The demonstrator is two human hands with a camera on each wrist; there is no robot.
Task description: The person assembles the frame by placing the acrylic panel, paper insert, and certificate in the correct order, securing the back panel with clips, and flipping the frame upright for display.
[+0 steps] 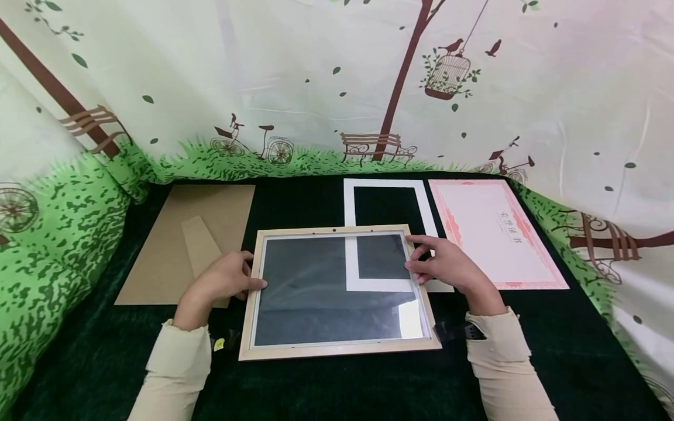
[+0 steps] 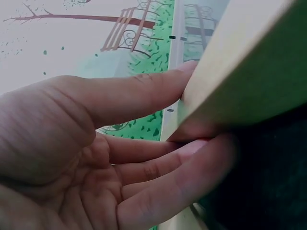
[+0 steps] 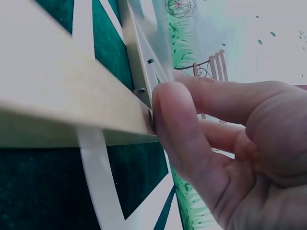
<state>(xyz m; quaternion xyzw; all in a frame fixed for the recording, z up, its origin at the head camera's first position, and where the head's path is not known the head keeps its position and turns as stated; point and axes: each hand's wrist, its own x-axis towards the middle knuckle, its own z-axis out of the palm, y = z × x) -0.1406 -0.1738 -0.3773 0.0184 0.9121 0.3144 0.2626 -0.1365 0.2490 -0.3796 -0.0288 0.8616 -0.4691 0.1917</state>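
A pale wooden picture frame [image 1: 337, 352] with a clear sheet [image 1: 305, 292] in it is held tilted above the dark green cloth. My left hand [image 1: 223, 278] grips its left side, thumb on the upper face and fingers beneath, as the left wrist view shows. At the right side, my right hand [image 1: 447, 263] pinches the edge with thumb and fingertips. In the right wrist view a translucent edge [image 3: 160, 52] shows close to these fingertips. Behind and partly under the frame lies a white mat [image 1: 387, 183] with a rectangular opening; part of it shows through the clear sheet.
On the left lies a brown backing board [image 1: 152, 245] with a stand flap [image 1: 200, 242]. A pink-bordered paper certificate [image 1: 479, 234] lies at the right, beside the mat. The dark green cloth [image 1: 316, 389] covers the table, and a printed curtain [image 1: 295, 76] hangs behind it.
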